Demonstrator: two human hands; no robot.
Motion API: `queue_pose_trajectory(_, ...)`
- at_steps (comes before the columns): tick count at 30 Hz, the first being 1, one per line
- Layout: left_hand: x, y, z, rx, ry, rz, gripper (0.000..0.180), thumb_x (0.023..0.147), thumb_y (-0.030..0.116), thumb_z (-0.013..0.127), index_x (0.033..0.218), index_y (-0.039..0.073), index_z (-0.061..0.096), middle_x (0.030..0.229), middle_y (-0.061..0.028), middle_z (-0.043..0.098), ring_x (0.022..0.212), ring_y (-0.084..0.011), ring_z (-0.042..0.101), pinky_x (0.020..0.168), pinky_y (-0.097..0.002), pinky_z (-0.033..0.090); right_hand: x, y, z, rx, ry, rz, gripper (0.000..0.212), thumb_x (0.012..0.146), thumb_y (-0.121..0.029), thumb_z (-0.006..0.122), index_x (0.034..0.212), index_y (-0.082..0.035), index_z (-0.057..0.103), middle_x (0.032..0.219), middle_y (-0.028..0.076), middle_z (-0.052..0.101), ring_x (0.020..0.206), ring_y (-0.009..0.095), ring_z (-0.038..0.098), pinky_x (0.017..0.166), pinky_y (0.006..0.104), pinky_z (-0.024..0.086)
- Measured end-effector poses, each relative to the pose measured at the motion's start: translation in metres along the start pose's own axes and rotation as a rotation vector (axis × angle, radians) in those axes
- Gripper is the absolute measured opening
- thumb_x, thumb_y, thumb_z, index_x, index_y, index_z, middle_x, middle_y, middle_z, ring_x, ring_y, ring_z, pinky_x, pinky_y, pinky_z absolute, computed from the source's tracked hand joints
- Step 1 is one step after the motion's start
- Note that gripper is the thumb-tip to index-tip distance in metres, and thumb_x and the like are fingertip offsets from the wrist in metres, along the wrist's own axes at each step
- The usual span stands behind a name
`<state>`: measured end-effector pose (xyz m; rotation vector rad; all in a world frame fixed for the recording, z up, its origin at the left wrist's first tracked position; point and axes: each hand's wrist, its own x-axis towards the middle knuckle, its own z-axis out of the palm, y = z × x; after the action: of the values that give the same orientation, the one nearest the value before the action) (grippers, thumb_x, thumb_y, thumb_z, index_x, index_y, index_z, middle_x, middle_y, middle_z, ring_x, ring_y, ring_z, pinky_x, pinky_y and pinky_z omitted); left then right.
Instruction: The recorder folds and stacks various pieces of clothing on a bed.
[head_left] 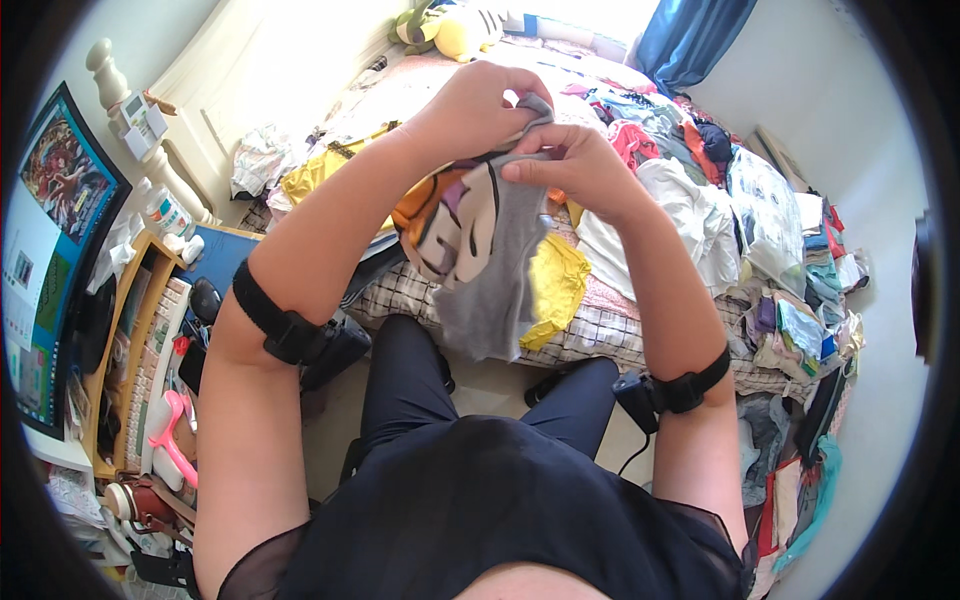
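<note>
Holding: left hand (472,110) pinches the garment's upper edge between thumb and fingers.
Right hand (585,172): pinches grey fabric just beside the left hand.
Garment (508,262): grey, cartoon-printed; hangs from both hands before the bed (617,345).
Yellow cloth (560,285): lies at the bed's near edge.

The garment (512,262) is grey, with a cartoon print in cream, orange and purple outlined in black, though its folds make the full pattern hard to read. The crumpled cloth (560,282) is bright yellow, and the bed sheet (385,297) is white, crossed by dark grid lines. The curtain (690,45) is blue, the top (480,500) black, the trousers (408,385) dark, the 2 armbands (262,302) black.
</note>
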<state>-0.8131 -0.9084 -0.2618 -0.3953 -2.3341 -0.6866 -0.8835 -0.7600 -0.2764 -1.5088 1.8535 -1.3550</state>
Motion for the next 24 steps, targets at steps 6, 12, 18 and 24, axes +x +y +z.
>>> queue_pose_trajectory(6, -0.015, 0.005, -0.013, 0.031, 0.232, -0.342, 0.026, 0.076, 0.025, 0.063, 0.082, 0.001, 0.056, 0.068, -0.0025, 0.055, 0.059, -0.0077, 0.054, 0.053, -0.0202, 0.043, -0.004, 0.018, 0.002, 0.176, 0.508, 0.201, 0.020, 0.068, -0.020, 0.068, 0.076, -0.002, 0.064, 0.067, 0.002, 0.060, 0.057, 0.005, 0.053, 0.052, 0.0188, 0.043)
queue_pose_trajectory(12, -0.024, 0.009, 0.024, -0.091, -0.112, -0.547, 0.060, 0.066, 0.050, 0.065, 0.090, -0.005, 0.054, 0.073, -0.0098, 0.058, 0.069, -0.0136, 0.056, 0.059, -0.0249, 0.045, 0.001, 0.025, 0.014, 0.563, 0.462, 0.164, 0.019, 0.078, -0.014, 0.055, 0.087, 0.002, 0.060, 0.074, 0.004, 0.061, 0.060, 0.009, 0.056, 0.054, 0.0203, 0.046)
queue_pose_trajectory(18, -0.023, -0.003, 0.020, -0.060, -0.115, -0.444, 0.042, 0.070, 0.035, 0.064, 0.088, -0.002, 0.056, 0.073, -0.0070, 0.058, 0.068, -0.0130, 0.054, 0.063, -0.0270, 0.044, -0.011, 0.005, 0.000, 0.591, 0.271, 0.197, 0.026, 0.082, -0.004, 0.038, 0.103, 0.002, 0.052, 0.095, 0.011, 0.056, 0.075, 0.015, 0.060, 0.065, 0.0233, 0.049)
queue_pose_trajectory(24, -0.033, -0.027, -0.040, 0.033, -0.036, -0.417, 0.028, 0.071, 0.021, 0.062, 0.089, 0.000, 0.059, 0.071, -0.0092, 0.059, 0.065, -0.0132, 0.054, 0.062, -0.0268, 0.043, -0.029, 0.014, -0.057, 0.061, 0.511, 0.077, 0.048, 0.079, 0.004, 0.037, 0.122, -0.017, 0.039, 0.094, 0.011, 0.054, 0.059, 0.013, 0.060, 0.052, 0.0227, 0.050)
